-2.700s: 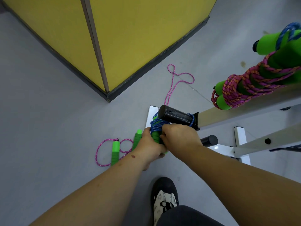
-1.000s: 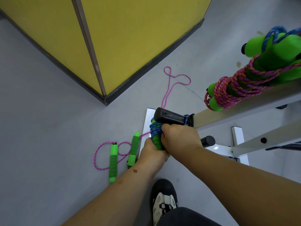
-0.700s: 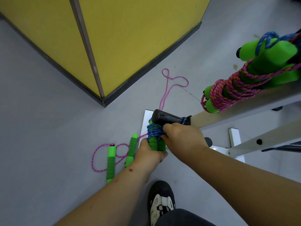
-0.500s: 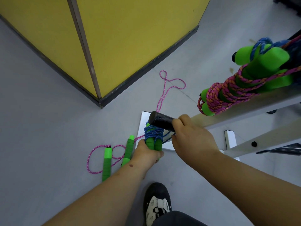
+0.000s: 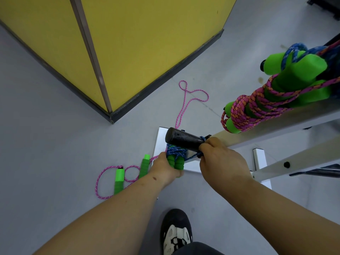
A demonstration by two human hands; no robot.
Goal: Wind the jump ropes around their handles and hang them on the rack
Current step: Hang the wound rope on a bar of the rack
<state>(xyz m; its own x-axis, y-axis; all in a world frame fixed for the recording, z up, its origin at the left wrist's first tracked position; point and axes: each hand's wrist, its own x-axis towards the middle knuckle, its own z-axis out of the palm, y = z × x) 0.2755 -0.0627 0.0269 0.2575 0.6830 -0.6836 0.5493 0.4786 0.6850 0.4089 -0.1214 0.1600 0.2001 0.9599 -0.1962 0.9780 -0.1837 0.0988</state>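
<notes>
A blue jump rope (image 5: 176,151) is wound round its two green foam handles (image 5: 175,162), which hang just under the rack's black peg (image 5: 182,139). My left hand (image 5: 165,167) grips the lower ends of the handles. My right hand (image 5: 219,161) pinches a loose strand of the blue rope beside the peg, where a loop goes round the peg's base. A pink jump rope (image 5: 185,100) lies unwound on the floor, its green handles (image 5: 119,181) to the left. A wound pink rope bundle (image 5: 257,105) and a blue one (image 5: 298,61) sit higher on the rack.
The white rack frame (image 5: 276,162) and its foot plate (image 5: 160,140) stand to the right. A yellow wall corner (image 5: 110,115) with dark skirting juts in at the left. My shoe (image 5: 176,230) is on the grey floor below.
My right hand came off the bundle and moved right along the peg, pulling a blue strand out. My left hand slid down to the handles' lower ends. The view shifted slightly.
</notes>
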